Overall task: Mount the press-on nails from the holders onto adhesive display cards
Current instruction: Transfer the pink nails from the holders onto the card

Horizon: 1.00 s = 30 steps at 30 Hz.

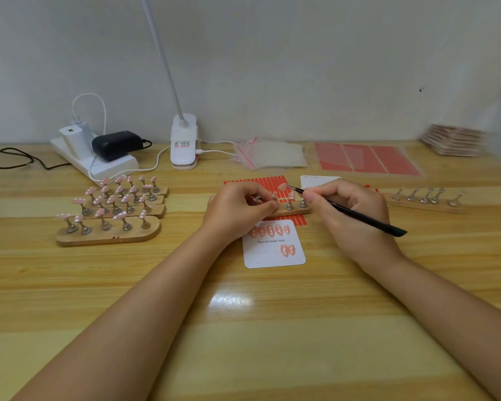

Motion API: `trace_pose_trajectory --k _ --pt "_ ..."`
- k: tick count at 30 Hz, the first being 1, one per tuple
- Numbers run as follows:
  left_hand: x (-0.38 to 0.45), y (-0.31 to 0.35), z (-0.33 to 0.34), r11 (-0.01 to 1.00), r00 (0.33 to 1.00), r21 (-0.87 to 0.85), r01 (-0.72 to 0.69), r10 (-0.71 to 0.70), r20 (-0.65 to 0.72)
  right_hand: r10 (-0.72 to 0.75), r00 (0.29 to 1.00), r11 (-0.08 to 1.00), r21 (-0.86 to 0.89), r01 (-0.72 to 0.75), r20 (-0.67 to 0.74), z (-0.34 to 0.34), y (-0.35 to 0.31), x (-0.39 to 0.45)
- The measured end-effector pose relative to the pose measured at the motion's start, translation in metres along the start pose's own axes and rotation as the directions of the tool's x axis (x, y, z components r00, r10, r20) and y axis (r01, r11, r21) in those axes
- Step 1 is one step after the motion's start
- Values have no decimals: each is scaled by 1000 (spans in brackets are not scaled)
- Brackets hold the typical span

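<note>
Pink nail point(282, 186) on tip of black tool point(347, 211), above wooden holder point(294, 209); tool long axis runs far-left to near-right. Right hand point(347, 209) grips tool, left hand point(237, 209) pinches holder. Card point(274, 244) on worktop point(243, 328) reads "Handmade Nail"

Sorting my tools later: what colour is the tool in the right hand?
Black: a slim tool gripped in the right hand, clearest in the head view.

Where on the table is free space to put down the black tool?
Bare wood lies right of the display card, below the emptied holder, and near the front edge between the forearms. It is crowded around the loaded holders and the red adhesive sheet.
</note>
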<state>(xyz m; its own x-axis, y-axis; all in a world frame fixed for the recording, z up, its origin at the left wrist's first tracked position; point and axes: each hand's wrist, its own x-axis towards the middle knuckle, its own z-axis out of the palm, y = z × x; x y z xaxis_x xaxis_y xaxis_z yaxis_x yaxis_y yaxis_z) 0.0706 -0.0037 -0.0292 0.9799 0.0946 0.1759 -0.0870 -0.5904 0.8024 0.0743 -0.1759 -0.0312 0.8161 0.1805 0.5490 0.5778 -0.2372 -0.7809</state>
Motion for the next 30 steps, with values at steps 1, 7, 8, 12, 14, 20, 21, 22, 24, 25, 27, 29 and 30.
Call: trace_pose_trajectory --k 1,7,8,12,14,20,21,22,24,25,27,29,30 --pt "0 0 0 1000 1000 -1 -2 2 4 5 1000 1000 9 -5 2 0 -2 -1" --pt "-1 -1 -1 1000 999 5 -24 24 27 -21 1000 1000 17 20 15 -6 -19 -5" --pt "-1 -1 -1 1000 999 4 -28 28 28 -34 998 999 0 34 43 -8 -20 -8" --pt "0 -3 -2 999 999 -14 -32 33 20 -106 984 992 -50 114 141 -13 -22 -23" --pt "1 -4 -1 999 1000 -19 -26 26 15 -176 970 979 -73 190 166 -14 -17 -31" --pt "2 -5 -1 999 1000 -25 -25 26 16 -361 879 887 -177 427 310 -17 -11 -36" --pt "2 -5 -1 999 1000 -26 -23 23 18 -375 866 872 -190 451 331 -18 -10 -36" --pt "2 -6 -1 999 1000 -27 -22 22 18 -384 855 860 -202 469 349 -18 -9 -36" --pt "2 -6 -1 999 1000 -26 -19 19 19 -392 841 837 -235 494 373 -19 -7 -36" --pt "2 -6 -1 1000 1000 -27 -16 17 21 -395 835 827 -249 505 383 -20 -6 -36" --pt "1 -5 -1 999 1000 -32 -14 14 23 -398 823 814 -259 521 404 -21 -4 -36" --pt "2 -5 -1 999 1000 -33 -14 15 22 -399 815 811 -254 527 419 -21 -4 -36" --pt "1 -4 -1 999 1000 -33 -15 16 23 -401 812 809 -253 531 423 -22 -4 -37"
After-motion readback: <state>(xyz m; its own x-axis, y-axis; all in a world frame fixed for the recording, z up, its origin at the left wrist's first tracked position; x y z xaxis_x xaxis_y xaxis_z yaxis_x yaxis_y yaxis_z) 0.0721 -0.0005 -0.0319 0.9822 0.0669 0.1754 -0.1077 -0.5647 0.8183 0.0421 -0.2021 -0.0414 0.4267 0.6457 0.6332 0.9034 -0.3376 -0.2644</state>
